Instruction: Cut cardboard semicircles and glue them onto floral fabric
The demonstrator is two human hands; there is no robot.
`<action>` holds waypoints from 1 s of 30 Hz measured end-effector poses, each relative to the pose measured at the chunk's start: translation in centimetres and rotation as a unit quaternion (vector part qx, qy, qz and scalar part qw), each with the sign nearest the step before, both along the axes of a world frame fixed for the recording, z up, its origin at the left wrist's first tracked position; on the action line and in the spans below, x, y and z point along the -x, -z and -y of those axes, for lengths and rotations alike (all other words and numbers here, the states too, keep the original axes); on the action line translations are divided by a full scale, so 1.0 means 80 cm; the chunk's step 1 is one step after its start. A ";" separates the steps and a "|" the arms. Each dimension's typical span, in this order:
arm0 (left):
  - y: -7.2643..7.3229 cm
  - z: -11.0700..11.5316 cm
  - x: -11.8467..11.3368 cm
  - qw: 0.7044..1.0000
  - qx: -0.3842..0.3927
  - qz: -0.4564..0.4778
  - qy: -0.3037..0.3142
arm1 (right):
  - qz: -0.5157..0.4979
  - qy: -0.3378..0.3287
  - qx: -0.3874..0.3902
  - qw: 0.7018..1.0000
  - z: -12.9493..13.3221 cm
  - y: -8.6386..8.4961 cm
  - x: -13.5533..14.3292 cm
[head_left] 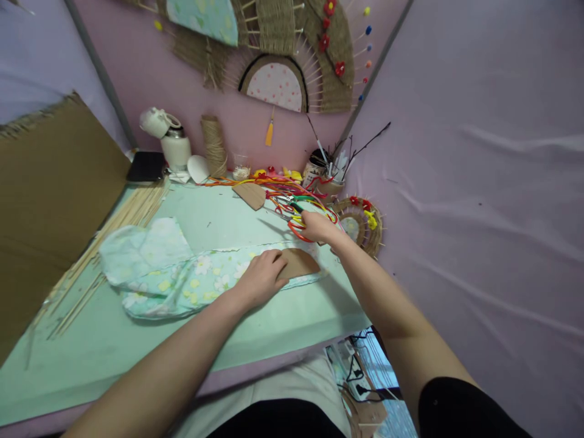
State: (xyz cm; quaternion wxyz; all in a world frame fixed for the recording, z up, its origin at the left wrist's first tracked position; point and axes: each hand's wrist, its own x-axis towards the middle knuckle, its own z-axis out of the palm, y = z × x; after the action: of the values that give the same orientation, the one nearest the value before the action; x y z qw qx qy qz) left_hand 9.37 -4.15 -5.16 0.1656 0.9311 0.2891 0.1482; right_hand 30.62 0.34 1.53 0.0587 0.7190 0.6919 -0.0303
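Floral mint-green fabric (182, 283) lies spread along the table, bunched at its left end. On its right part rests a brown cardboard half-disc (298, 263). My left hand (262, 277) lies over the fabric with its fingertips on the left edge of the cardboard, fingers slightly apart. Farther back and to the right, my right hand (316, 227) is at the scissors and coloured cords; its fingers are curled round something dark green, perhaps a handle. Red-handled scissors (297, 231) lie against that hand. What exactly it grips is too small to tell.
Bamboo sticks (132, 213) and a large brown board (50, 213) are at the left. Along the back stand a white flask (176, 149), a twine spool (213, 146) and a pot of twigs (331, 182). A round woven piece (371, 228) leans at the right.
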 end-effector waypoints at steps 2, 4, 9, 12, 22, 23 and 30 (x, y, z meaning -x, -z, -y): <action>0.000 0.000 0.000 1.000 -0.010 -0.003 0.005 | -0.045 0.030 -0.034 0.998 0.031 -0.005 -0.015; 0.001 0.000 -0.001 1.000 -0.019 -0.004 0.006 | -0.133 0.072 -0.072 0.986 0.064 -0.005 -0.031; 0.003 -0.001 -0.003 1.000 -0.023 -0.002 0.004 | -0.358 0.138 -0.115 0.916 0.143 0.015 -0.059; 0.006 -0.002 -0.003 1.000 -0.022 -0.001 0.010 | -0.437 0.189 -0.135 0.869 0.178 0.026 -0.064; 0.010 -0.002 -0.005 1.000 -0.027 0.007 0.006 | -0.501 0.202 -0.128 0.832 0.219 0.024 -0.052; 0.010 -0.002 -0.005 1.000 -0.028 0.008 0.006 | -0.513 0.199 -0.120 0.826 0.219 0.023 -0.048; 0.009 -0.001 -0.005 1.000 -0.025 0.005 0.004 | -0.597 0.167 -0.062 0.782 0.220 0.017 -0.012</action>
State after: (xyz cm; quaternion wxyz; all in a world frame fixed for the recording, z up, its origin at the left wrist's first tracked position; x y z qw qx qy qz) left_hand 9.75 -4.05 -5.86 0.1441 0.9356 0.2804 0.1592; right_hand 31.58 -17.26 0.19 -0.4172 0.6631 0.4580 -0.4200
